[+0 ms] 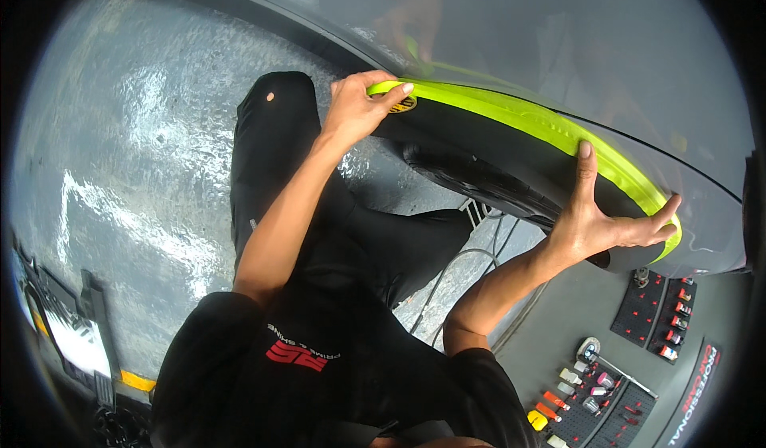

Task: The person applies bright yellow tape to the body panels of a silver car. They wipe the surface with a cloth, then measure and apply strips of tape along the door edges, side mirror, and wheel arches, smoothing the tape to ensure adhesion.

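A bright yellow-green strip of tape or trim curves along the wheel arch of a grey car. Its left end is pinched between the thumb and fingers of my left hand, beside a small yellow-and-black label. My right hand rests on the strip farther right, its thumb pressed to the face and its fingers spread toward the lower right end. Below the strip lies a smooth black band, and under that a dark tyre, partly hidden.
My knees, in black trousers, are bent beside the wheel. A cable or hose loops over the shiny grey floor. At lower right, black pegboards hold bottles and tools. Black equipment stands at far left.
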Tool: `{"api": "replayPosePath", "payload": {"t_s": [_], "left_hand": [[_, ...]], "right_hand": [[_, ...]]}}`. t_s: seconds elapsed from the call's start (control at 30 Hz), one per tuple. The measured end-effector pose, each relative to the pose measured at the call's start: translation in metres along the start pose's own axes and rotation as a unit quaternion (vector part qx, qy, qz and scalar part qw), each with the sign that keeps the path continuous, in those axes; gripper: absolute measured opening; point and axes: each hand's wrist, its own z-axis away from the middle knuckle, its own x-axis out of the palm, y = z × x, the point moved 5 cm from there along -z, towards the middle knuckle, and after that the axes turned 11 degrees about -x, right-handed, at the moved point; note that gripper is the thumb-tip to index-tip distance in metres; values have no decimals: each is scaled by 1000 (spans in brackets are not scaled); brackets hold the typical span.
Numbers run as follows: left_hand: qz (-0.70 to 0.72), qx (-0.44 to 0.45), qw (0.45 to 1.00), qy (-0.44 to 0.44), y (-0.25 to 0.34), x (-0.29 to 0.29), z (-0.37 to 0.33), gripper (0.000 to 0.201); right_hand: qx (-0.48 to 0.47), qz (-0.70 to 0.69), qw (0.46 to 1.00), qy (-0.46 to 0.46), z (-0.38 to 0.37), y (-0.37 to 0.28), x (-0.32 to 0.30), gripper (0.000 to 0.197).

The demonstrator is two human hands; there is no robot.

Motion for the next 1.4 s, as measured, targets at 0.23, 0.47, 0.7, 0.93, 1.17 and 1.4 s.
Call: {"api": "replayPosePath", "payload": {"t_s": [0.23, 0.47, 0.7, 0.93, 1.17, 1.4], "left_hand": [[84, -28, 996, -10, 1, 2, 6, 37], [96, -13, 995, 13, 10, -1, 11, 31], [83, 7, 996, 24, 13, -20, 22, 30], [101, 3, 995, 12, -1, -5, 8, 33], [102, -18, 995, -1, 2, 3, 9, 35], [72, -32, 997, 16, 7, 4, 11, 40]], "right_hand": [[-3, -22, 1000, -3, 0, -3, 2, 126], [-67, 49, 997, -5, 28, -21, 23, 135], [-45, 44, 998, -13, 45, -29, 38, 139], [4, 14, 999, -41, 52, -34, 43, 145], [-14, 46, 999, -24, 48, -32, 40, 143], [-35, 59, 998, -11, 48, -32, 42, 141]]}}
